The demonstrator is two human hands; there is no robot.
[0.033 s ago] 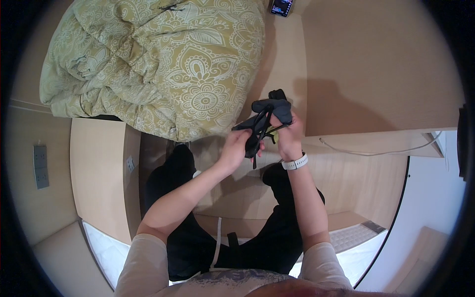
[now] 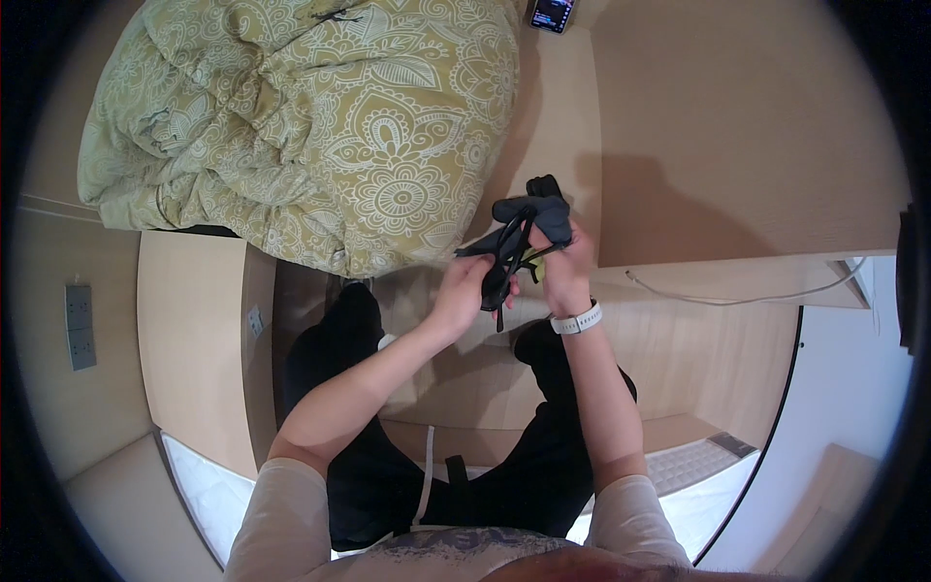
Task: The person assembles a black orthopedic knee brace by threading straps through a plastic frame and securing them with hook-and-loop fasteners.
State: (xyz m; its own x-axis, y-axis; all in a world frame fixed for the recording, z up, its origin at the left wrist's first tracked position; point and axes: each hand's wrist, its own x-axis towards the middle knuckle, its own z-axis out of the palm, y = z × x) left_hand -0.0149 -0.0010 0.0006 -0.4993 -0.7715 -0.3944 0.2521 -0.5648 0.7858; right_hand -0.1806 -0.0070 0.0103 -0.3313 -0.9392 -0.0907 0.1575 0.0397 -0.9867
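My left hand (image 2: pixel 463 296) is closed on a pair of black-framed glasses (image 2: pixel 497 279), gripping them by the lens side. One thin dark arm of the glasses points down below my fingers. My right hand (image 2: pixel 567 267), with a white watch band on its wrist, is closed on a dark grey cloth (image 2: pixel 548 215). The cloth bunches over the upper part of the glasses and hides some of them. A small yellow-green patch shows beside the right fingers. Just beyond the cloth is a black object (image 2: pixel 543 185), its kind unclear.
A green-and-white patterned quilt (image 2: pixel 388 136) lies ahead on the left. At the far edge a phone (image 2: pixel 551 14) stands with its screen lit. A wooden panel (image 2: pixel 737 126) rises to the right, with a pale cable (image 2: pixel 737 301) below it. Wall sockets (image 2: pixel 80 327) are at the left.
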